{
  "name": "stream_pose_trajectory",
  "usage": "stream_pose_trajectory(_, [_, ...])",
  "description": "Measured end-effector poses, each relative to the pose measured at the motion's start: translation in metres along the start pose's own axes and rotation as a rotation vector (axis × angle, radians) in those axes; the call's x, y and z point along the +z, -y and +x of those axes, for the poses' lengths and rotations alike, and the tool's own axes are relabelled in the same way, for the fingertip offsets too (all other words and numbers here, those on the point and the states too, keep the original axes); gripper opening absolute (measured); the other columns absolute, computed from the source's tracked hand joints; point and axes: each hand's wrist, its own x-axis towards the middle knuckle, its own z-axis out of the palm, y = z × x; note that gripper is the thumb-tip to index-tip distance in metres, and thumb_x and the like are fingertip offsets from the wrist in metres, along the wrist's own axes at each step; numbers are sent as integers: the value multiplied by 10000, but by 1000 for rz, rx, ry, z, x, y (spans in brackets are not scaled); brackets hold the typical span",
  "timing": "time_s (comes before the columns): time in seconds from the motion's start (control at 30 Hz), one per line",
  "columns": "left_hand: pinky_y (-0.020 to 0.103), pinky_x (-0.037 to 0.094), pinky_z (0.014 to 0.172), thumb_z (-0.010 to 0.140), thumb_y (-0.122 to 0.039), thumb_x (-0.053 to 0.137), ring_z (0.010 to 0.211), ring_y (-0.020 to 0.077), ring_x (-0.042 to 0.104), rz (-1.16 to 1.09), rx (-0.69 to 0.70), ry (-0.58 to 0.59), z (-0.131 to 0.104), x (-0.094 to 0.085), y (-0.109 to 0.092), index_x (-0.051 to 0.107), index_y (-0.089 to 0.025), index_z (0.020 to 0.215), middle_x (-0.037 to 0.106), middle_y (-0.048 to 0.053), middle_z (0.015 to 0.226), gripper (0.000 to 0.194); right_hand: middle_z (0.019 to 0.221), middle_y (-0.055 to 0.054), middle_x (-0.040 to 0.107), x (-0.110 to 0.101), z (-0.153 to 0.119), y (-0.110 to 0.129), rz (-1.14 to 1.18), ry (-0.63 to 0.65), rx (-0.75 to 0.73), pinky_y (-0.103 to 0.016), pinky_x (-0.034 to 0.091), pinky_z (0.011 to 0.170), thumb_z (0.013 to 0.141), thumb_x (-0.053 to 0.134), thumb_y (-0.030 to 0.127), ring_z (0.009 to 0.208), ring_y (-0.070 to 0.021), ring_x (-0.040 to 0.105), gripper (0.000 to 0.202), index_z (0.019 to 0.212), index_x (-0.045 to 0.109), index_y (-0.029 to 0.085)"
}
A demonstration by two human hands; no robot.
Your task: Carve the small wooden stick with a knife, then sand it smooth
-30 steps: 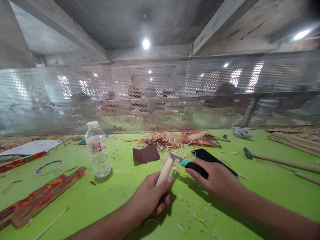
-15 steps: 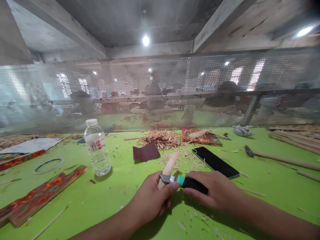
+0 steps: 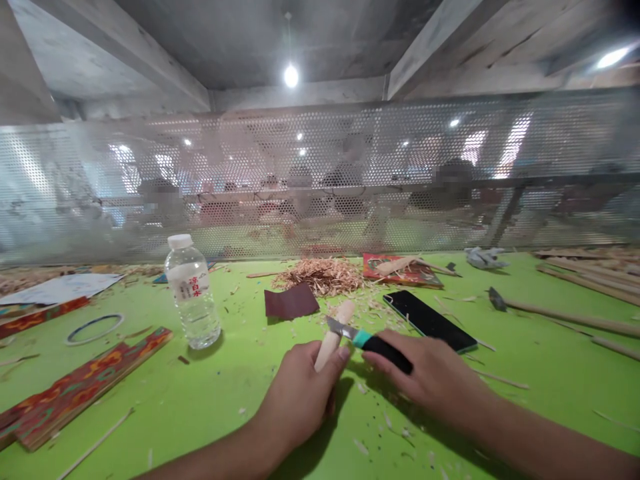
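Note:
My left hand [image 3: 307, 387] is closed round the lower end of a pale wooden stick [image 3: 329, 348], whose rounded far end points away from me. In my right hand [image 3: 425, 373] is a carving knife [image 3: 383, 350] with a black and teal handle. Its short blade lies across the upper part of the stick and appears to touch the wood. My left thumb rests along the stick, just below the blade. Beyond the stick are a dark red sheet [image 3: 291, 302], perhaps sandpaper, and a heap of wood shavings [image 3: 323, 276].
A water bottle [image 3: 193, 297] stands at left, near a ring [image 3: 95, 329] and painted boards [image 3: 95, 387]. A black phone [image 3: 430, 320] lies beyond my right hand. Further right are a long-handled tool [image 3: 565, 313] and crumpled paper [image 3: 485, 258]. A perforated metal screen [image 3: 250, 227] closes off the back.
The knife has moved up the stick, away from my left hand, and its blade now angles further forward. Both hands keep their holds. The view has shifted slightly.

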Motion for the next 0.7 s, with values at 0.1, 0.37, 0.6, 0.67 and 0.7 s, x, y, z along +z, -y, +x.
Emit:
stream_pose_trajectory(0.1, [191, 285, 365, 948, -630, 579, 347, 97, 408, -16, 3, 29, -1, 0, 3, 502, -216, 765, 497, -61, 456, 460, 801, -77, 758, -7, 10, -12, -62, -144, 88, -306, 433, 564, 1032, 397, 591, 634, -224, 683, 488, 1031, 704, 212])
stream_pose_trajectory(0.37, [285, 513, 617, 959, -731, 437, 655, 160, 634, -298, 87, 134, -1, -9, -3, 498, -218, 980, 670, 44, 854, 517, 827, -70, 753, -13, 10, -12, 22, -167, 122, -330, 489, 611, 1030, 391, 593, 705, -249, 709, 472, 1160, 613, 198])
stream_pose_trajectory(0.6, [401, 475, 875, 945, -532, 680, 1065, 291, 591, -272, 261, 65, 8, -21, 5, 654, -203, 1215, 671, 119, 1175, 426, 1156, -141, 715, -12, 10, -17, 99, -244, -59, -406, 540, 833, 1071, 335, 500, 999, -286, 692, 430, 1268, 589, 214])
stream_pose_trajectory(0.67, [409, 480, 890, 927, -490, 722, 1100, 300, 589, -291, 259, 58, 10, -23, 9, 624, -217, 1288, 662, 120, 1229, 463, 1186, -153, 712, -13, 9, -16, 105, -261, -40, -416, 535, 851, 1072, 314, 511, 1064, -309, 682, 461, 1290, 589, 211])
stream_pose_trajectory(0.7, [402, 484, 887, 924, -484, 731, 1103, 296, 589, -296, 254, 54, 11, -23, 10, 611, -224, 1312, 660, 116, 1235, 482, 1145, -150, 723, -14, 9, -14, 102, -256, -26, -405, 531, 827, 1073, 305, 519, 1039, -308, 689, 470, 1267, 599, 208])
